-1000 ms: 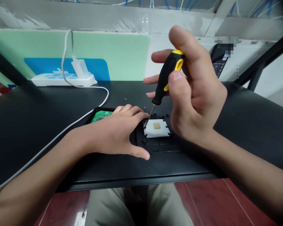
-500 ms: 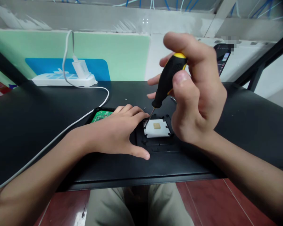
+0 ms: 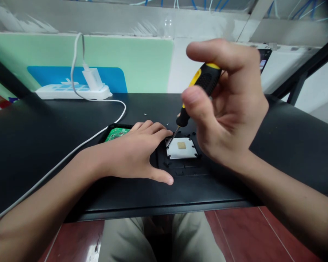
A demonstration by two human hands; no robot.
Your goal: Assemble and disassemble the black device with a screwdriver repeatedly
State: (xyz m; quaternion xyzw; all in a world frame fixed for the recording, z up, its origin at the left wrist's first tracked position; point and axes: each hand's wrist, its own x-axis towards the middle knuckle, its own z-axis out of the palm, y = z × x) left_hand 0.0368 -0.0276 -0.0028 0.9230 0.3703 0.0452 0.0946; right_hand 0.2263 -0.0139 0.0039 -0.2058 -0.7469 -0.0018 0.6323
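A black and yellow screwdriver (image 3: 207, 80) slants down to the left, gripped by my right hand (image 3: 235, 98) with the thumb and fingers around its handle. Its tip meets the left edge of a white panel (image 3: 187, 152) that has a tan square (image 3: 182, 145) on it. Small black clips ring the panel, which sits in a black casing (image 3: 186, 171). My left hand (image 3: 139, 153) lies spread across the casing, thumb apart, fingertips near the screwdriver's shaft. A green circuit board (image 3: 117, 133) shows partly behind my left hand.
On the black table (image 3: 38, 145), a white power strip (image 3: 71, 94) with a plugged-in charger (image 3: 93, 79) stands at the back left. Its white cable (image 3: 94, 137) runs under my left arm. Small metal pieces lie behind the casing. A phone (image 3: 265, 60) is behind my right hand.
The screwdriver handle has turned, showing more yellow. My right thumb has moved left across the handle, and the hand has shifted slightly right. My left hand has stayed in place.
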